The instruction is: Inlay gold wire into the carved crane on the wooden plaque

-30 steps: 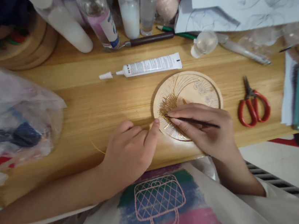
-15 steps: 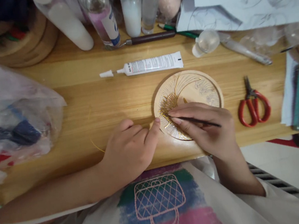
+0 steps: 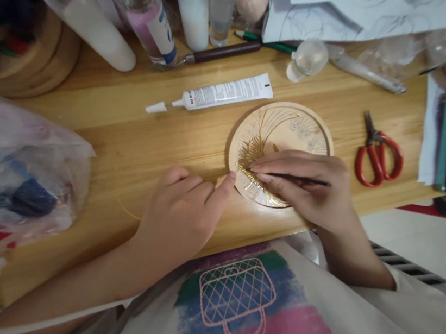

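My right grip [image 3: 318, 187] pinches thin dark tool [image 3: 307, 179], tip at gold lines [image 3: 253, 145] on round wooden plate [image 3: 286, 132]. Plate flat on table [image 3: 154, 143], left of red-handled cutters [image 3: 374, 138]. My left grip [image 3: 179, 211]: 1 finger out at plate's rim, others curled; can't tell if holding anything.

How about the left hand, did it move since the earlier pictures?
Yes, a little: the left hand has shifted slightly to the left, judged against the white tube, though one finger stays at the edge of the round wooden plate.
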Available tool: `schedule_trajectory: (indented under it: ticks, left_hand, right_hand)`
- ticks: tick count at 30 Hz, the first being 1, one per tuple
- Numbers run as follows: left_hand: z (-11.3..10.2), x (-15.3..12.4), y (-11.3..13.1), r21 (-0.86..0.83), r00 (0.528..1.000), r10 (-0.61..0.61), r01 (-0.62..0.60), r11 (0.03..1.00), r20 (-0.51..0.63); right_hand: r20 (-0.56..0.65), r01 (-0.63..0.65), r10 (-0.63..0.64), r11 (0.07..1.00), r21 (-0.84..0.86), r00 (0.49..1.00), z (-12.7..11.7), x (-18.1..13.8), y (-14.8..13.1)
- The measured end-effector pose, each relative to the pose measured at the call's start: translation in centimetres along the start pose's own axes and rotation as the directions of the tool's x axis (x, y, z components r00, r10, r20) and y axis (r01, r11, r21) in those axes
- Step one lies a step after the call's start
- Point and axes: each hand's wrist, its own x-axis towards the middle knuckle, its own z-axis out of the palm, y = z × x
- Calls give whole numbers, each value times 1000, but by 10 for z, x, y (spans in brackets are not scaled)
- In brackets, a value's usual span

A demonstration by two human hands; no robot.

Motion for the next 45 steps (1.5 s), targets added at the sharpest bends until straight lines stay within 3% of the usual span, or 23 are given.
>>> schedule_trajectory:
  ticks: [10,15,27,41,45]
  left_hand:
    - [-3,4,-21,-73,992,97,-91,993,84]
    - [-4,4,-25,-77,993,107,-102,992,59]
    - [0,4,-27,-44,991,117,-115,992,58]
    - [2,0,-4,-47,999,44,-43,998,24]
    - [4,-1,3,-46,1000,-2,1,999,-3]
  right_hand:
    - [31,102,-102,995,-13,994,-2,-1,6]
    - [68,158,-156,987,-31,985,-7,0,7]
    - [294,280,-257,959,-38,921,-28,22,7]
    - [258,245,-236,970,-4,937,-23,23,10]
    - [165,199,-193,980,-18,967,-24,20,8]
